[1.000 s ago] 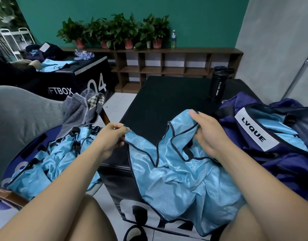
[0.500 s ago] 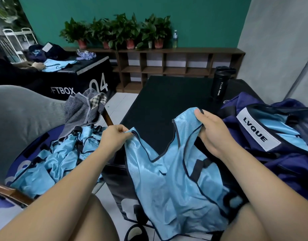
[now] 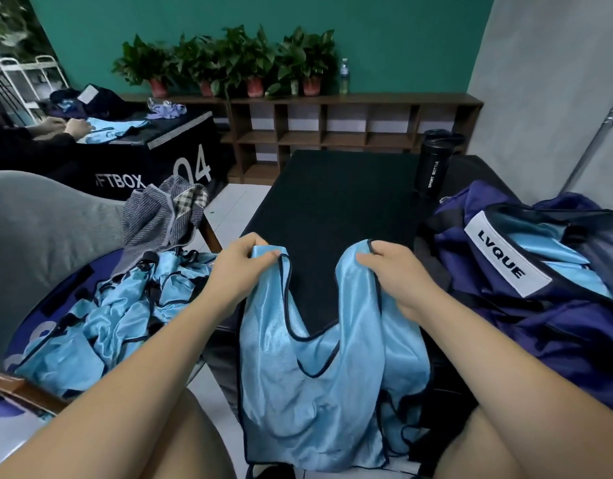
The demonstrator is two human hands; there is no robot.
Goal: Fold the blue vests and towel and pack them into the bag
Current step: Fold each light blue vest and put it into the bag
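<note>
Fingers of left hand [image 3: 236,271] and right hand [image 3: 400,273] each pinch one strap of the blue vest [image 3: 315,392].

Counter [image 3: 332,202]: dark top is open from the hands out to 12 o'clock, through to the far edge.

Obstruction, 1 o'clock: black sport bottle [image 3: 433,164], upright near the far right corner.

Obstruction, 3 o'clock: navy bag [image 3: 505,305], mouth open, just beside the right hand [image 3: 395,271].

Near edge, 6 o'clock: blue vest [image 3: 298,375] draped over it, gripped by the right and left hand [image 3: 239,267].

9 o'clock, off the counter: narrow strip of floor [image 3: 229,209], then a chair [image 3: 39,229] carrying a heap of vests [image 3: 108,305] and a grey towel [image 3: 160,216].
</note>
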